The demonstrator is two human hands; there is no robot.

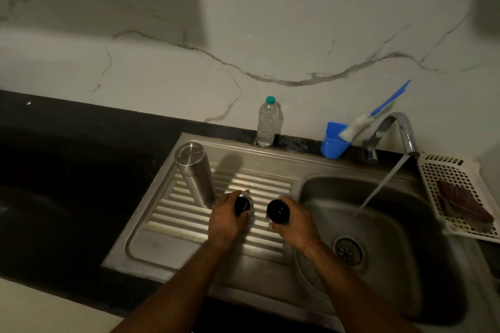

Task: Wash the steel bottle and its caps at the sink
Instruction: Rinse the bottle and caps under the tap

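Left grip point(226, 220) grasping small round black cap point(242, 205), right grip point(296, 222) grasping larger cap point(278, 211)

Orange thread point(311, 245) around right wrist

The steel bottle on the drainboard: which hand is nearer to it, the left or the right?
Left. The left hand, gripping a small black cap, is just right of the steel bottle. The right hand, gripping the larger black cap, is farther right, beside the sink basin.
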